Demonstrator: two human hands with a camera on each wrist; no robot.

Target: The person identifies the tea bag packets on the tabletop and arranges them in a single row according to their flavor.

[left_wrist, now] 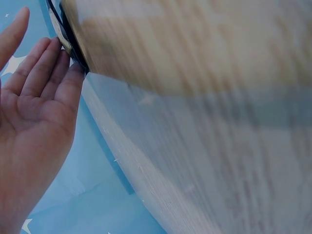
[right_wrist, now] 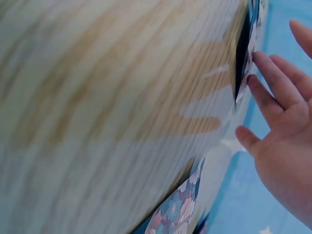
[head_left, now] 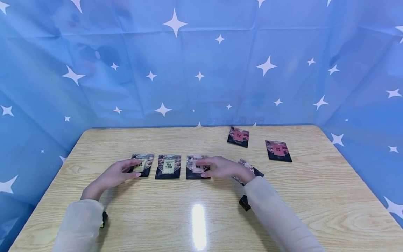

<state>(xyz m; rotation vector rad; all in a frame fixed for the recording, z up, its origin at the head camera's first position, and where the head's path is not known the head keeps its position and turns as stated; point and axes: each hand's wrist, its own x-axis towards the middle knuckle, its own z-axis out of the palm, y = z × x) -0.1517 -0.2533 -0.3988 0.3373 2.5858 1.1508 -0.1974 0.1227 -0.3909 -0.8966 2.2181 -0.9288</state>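
Three dark sachets with pale labels lie in a row on the table. At the left sachet [head_left: 146, 170], my left hand [head_left: 116, 174] rests its fingertips on the pack; the left wrist view shows its fingers fairly straight. The middle sachet [head_left: 168, 168], with a pale green label, lies between the hands, untouched. My right hand [head_left: 224, 168] reaches over the right sachet [head_left: 192, 168] with its pink label. In the right wrist view, the fingertips [right_wrist: 258, 57] touch that pack's face, fingers extended. Part of the label is hidden by the fingers.
A flowered sachet [head_left: 247, 164] lies askew, partly covered by the right wrist. Two red-labelled sachets [head_left: 238, 136] [head_left: 278, 151] lie towards the table's back right. The pale wood table [head_left: 151, 217] meets a blue star-printed curtain [head_left: 189, 91]. Black devices [head_left: 244, 203] show at both wrists.
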